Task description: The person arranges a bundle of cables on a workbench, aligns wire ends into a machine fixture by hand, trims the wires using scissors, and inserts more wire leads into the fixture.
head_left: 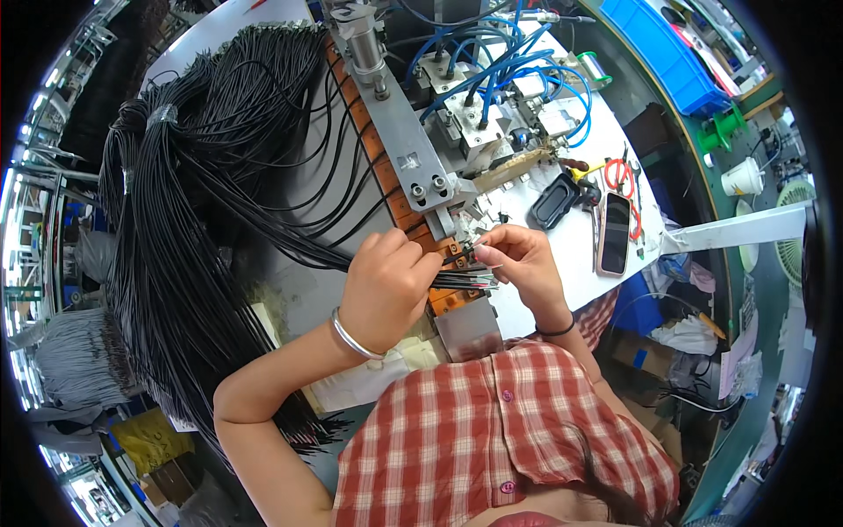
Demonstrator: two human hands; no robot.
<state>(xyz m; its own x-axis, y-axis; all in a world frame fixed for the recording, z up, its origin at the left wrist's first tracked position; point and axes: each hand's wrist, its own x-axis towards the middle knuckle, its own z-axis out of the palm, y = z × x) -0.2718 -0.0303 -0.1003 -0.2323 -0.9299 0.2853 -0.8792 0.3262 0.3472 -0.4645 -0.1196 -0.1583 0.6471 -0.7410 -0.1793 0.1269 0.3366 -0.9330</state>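
Works mid-frame at a white table (575, 250), holding a black cable (453, 258) just over an orange rail (358, 110). Clamps the cable with the curled fingers of the left hand (386, 274); pinches its end between thumb and forefinger of the right hand (527, 263). Has a bundle (465, 281) of cable ends just below, across the rail; cannot tell whether the left palm grips that too. Has papers (351, 386) by the left forearm. Faces a grey machine (395, 132) close above the hands, standing between them and blue tubes (500, 68) at top middle. At left, has a thick heap (167, 220) of cables covering much of the table. At right, has a black tray (555, 201) and a phone (614, 233) on the table. Meets a white beam (738, 227) reaching in from the right edge, near a bucket (743, 180) and a fan (797, 200). Farther off, has a blue bin (663, 48) at upper right and, at far left, grey cables (83, 360).
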